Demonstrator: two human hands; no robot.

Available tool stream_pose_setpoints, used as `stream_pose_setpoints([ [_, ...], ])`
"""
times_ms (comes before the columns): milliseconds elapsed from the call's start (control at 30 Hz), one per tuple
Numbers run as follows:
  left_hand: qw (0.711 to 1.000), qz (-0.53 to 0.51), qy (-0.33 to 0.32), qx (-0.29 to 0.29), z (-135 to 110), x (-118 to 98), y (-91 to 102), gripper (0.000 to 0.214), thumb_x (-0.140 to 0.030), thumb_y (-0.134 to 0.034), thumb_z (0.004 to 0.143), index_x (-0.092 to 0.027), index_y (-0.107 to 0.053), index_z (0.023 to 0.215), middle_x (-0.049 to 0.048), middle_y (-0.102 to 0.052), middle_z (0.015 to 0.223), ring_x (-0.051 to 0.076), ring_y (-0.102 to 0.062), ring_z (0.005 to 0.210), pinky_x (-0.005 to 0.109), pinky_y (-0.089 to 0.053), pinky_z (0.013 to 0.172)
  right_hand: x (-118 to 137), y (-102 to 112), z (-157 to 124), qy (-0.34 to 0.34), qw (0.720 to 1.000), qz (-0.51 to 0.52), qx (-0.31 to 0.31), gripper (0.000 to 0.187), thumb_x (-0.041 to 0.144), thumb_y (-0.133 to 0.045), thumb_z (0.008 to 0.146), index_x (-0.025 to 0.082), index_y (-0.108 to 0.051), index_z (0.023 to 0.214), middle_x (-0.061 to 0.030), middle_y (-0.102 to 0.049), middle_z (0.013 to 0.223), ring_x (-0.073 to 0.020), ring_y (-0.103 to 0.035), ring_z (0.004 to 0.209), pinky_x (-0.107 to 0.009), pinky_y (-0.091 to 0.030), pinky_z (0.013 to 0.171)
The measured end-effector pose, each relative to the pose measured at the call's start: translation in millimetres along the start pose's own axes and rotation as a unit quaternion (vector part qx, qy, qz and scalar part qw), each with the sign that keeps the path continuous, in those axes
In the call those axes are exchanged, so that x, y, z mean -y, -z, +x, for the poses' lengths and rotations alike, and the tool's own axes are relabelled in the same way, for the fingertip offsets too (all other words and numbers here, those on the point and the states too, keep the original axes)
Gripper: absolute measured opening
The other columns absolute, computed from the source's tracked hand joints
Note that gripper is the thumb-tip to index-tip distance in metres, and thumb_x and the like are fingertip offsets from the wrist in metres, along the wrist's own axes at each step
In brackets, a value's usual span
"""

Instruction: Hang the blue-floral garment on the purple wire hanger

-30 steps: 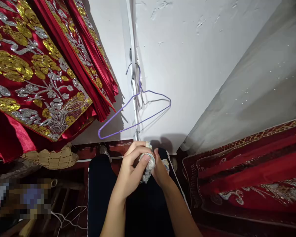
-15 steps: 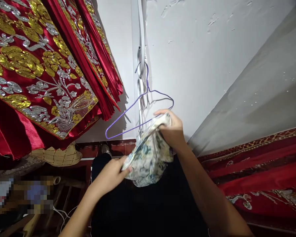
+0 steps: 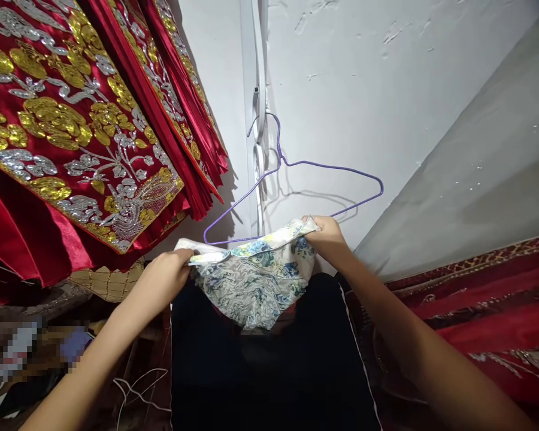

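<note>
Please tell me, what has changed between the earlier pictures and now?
The left hand and right hand, earlier pressed together around the bunched floral cloth, moved apart and now stretch it open. The purple hanger swung rightward. It still hangs on the wall; the red embroidered fabric stayed.

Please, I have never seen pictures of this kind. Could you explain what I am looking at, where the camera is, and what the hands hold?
There is no machine: a person works with bare hands. The camera is worn on the head and looks forward and down, so the arms enter from below. The left hand and the right hand each pinch one end of a flowered cloth, spread between them above the dark lap. Behind it a purple hanger hangs on the white wall. Red embroidered fabric hangs at the left; more red fabric lies at the right.
</note>
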State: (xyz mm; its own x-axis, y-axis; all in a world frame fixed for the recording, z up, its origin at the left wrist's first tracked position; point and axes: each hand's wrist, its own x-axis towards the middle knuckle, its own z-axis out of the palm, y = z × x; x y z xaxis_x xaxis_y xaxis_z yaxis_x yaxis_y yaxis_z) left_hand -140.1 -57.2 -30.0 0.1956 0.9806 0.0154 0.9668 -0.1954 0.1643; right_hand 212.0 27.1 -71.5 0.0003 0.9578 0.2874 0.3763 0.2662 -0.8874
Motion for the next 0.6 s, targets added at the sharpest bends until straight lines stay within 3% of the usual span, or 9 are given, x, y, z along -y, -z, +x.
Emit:
stream_pose_setpoints([
  [133,0.978,-0.108,-0.133,-0.119,15.1,-14.5,15.1,0.02,-0.01,-0.04,0.084,-0.02,-0.058,0.082,0.0141,-0.061,0.14,0.028,-0.056,0.132,0.038,-0.044,0.106,7.8,9.1,-11.3,0.002,1.0,0.024,0.01,0.013,0.02,-0.053,0.066,0.019,-0.043,0.059,0.0043,-0.034,0.061,-0.0103,-0.033,0.061,-0.025,-0.023,0.055],
  [200,0.958,-0.155,-0.172,-0.168,22.2,-27.4,19.3,0.022,-0.008,-0.039,0.082,-0.019,-0.058,0.084,0.0124,-0.056,0.146,0.026,-0.048,0.141,0.038,-0.04,0.112,8.8,5.9,-17.0,0.027,0.998,0.039,0.031,0.013,0.021,-0.052,0.069,0.019,-0.044,0.059,0.004,-0.037,0.06,-0.0107,-0.035,0.061,-0.025,-0.025,0.055],
  [300,0.936,-0.2,-0.191,-0.217,39.3,-47.7,24.6,0.028,-0.006,-0.04,0.082,-0.02,-0.062,0.094,0.0087,-0.064,0.135,0.024,-0.055,0.132,0.037,-0.044,0.107,11.3,-5.2,-24.9,0.087,0.993,0.051,0.055,0.016,0.019,-0.051,0.07,0.02,-0.04,0.059,0.004,-0.037,0.06,-0.0109,-0.035,0.061,-0.026,-0.027,0.056],
  [400,0.926,-0.222,-0.193,-0.237,64.2,-58.3,28.1,0.041,-0.006,-0.044,0.083,-0.019,-0.059,0.119,0.0061,-0.071,0.117,0.02,-0.066,0.109,0.032,-0.05,0.095,16.2,-11.8,-30.2,0.119,0.988,0.039,0.087,0.013,0.015,-0.049,0.071,0.019,-0.043,0.06,0.0028,-0.043,0.062,-0.0117,-0.039,0.062,-0.026,-0.03,0.058],
  [433,0.925,-0.223,-0.198,-0.235,72.5,-58.1,28.5,0.046,-0.006,-0.045,0.084,-0.019,-0.057,0.126,0.0056,-0.071,0.114,0.019,-0.067,0.104,0.031,-0.051,0.092,18.2,-10.9,-31.7,0.121,0.987,0.021,0.102,0.007,0.013,-0.05,0.07,0.019,-0.05,0.065,0.0023,-0.048,0.065,-0.0124,-0.042,0.063,-0.026,-0.032,0.059],
  [500,0.928,-0.217,-0.205,-0.224,86.2,-51.7,28.9,0.048,-0.006,-0.045,0.084,-0.017,-0.059,0.129,0.0056,-0.072,0.112,0.019,-0.067,0.102,0.031,-0.051,0.091,22.3,-3.6,-35.8,0.11,0.988,-0.023,0.101,0.03,0.011,-0.053,0.068,0.019,-0.067,0.093,0.0016,-0.058,0.072,-0.0144,-0.05,0.066,-0.026,-0.037,0.061],
  [533,0.929,-0.212,-0.205,-0.224,90.9,-46.3,29.5,0.046,-0.007,-0.045,0.084,-0.017,-0.062,0.126,0.0059,-0.072,0.112,0.02,-0.067,0.102,0.031,-0.051,0.092,24.6,2.4,-38.8,0.102,0.991,-0.041,0.072,0.048,0.011,-0.056,0.067,0.021,-0.067,0.113,0.0013,-0.062,0.075,-0.0154,-0.052,0.067,-0.026,-0.039,0.062],
  [600,0.93,-0.198,-0.196,-0.241,95.9,-34.5,32.6,0.041,-0.008,-0.047,0.083,-0.015,-0.067,0.119,0.0069,-0.072,0.111,0.021,-0.067,0.103,0.033,-0.05,0.095,29.4,18.3,-46.2,0.08,0.994,-0.057,-0.038,0.079,0.012,-0.062,0.067,0.022,-0.05,0.144,0.0012,-0.065,0.076,-0.0163,-0.054,0.065,-0.027,-0.041,0.059],
])
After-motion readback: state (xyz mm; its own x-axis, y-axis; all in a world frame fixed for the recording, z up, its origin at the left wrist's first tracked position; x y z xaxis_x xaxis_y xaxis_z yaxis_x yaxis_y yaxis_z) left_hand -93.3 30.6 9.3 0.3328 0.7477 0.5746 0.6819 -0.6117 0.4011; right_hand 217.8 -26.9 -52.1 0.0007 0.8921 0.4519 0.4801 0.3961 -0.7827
